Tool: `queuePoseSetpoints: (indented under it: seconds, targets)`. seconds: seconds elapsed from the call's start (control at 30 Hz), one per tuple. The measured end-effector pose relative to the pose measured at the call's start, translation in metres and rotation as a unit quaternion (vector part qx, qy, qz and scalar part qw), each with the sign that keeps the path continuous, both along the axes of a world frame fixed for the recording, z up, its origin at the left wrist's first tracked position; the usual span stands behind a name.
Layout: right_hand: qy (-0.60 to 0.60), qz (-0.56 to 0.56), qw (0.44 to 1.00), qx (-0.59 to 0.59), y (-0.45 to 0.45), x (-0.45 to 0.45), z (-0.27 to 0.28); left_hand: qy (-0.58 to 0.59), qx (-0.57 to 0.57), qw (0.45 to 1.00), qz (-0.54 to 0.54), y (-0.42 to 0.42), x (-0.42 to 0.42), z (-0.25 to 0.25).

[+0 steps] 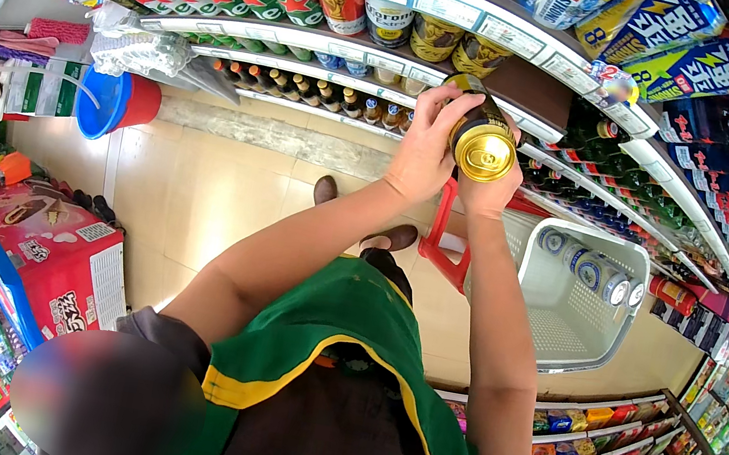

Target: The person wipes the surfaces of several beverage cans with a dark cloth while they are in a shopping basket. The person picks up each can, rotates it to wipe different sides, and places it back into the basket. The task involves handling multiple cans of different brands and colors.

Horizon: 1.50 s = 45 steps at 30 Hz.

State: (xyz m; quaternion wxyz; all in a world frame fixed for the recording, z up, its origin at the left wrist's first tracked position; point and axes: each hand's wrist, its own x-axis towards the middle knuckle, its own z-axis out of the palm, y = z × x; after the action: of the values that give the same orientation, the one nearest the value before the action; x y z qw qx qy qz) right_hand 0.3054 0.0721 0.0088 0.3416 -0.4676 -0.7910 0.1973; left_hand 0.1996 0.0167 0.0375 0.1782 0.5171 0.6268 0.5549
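Both hands are around a black drink can with a gold lid [485, 152], tilted so its pull-tab end faces me. My left hand [428, 138] grips its left side, with fingers over the upper part. On the other side, my right hand [497, 188] wraps the can from behind and below, some of its fingers hidden. Just beyond my hands is a beer shelf with a white price-label rail [390, 76]. Gold-and-brown cans [436, 38] stand there beside a Corona Extra can [388, 22] and several green cans with red stars [297, 5].
A light grey shopping basket [553, 331] with a red handle [436, 229] holds several white-and-blue cans [598, 277]. Bottles [325, 94] line a lower shelf. Left are a blue bucket [92, 102] and a red chest freezer [55, 241]. Packaged snacks [571, 421] fill racks at lower right.
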Motion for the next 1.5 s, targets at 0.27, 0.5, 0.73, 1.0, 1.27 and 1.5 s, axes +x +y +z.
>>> queuePoseSetpoints:
  seconds: [0.27, 0.5, 0.73, 1.0, 1.27, 1.5]
  targets:
    - [-0.009, -0.014, 1.0, 0.02, 0.018, -0.012, -0.002, -0.001, 0.029, 1.0, 0.0, 0.021, -0.011, -0.013]
    - [-0.039, -0.034, 0.999, 0.007, 0.038, -0.02, -0.004, -0.01, 0.04, 0.999, 0.019, 0.044, -0.012, -0.02]
    - [-0.033, -0.05, 0.998, 0.02, 0.053, -0.025, -0.015, 0.038, 0.035, 0.996, 0.069, 0.057, -0.012, -0.029]
    - [-0.041, -0.046, 0.998, -0.035, 0.064, -0.034, -0.011, 0.025, 0.02, 0.997, 0.075, 0.065, -0.011, -0.04]
    - [-0.043, -0.051, 0.99, -0.121, 0.079, -0.037, -0.001, -0.141, 0.042, 0.989, 0.023, 0.07, -0.008, -0.053]
    - [-0.076, -0.047, 0.984, -0.155, 0.088, -0.045, 0.005, -0.208, 0.02, 0.978, -0.019, 0.074, -0.006, -0.047]
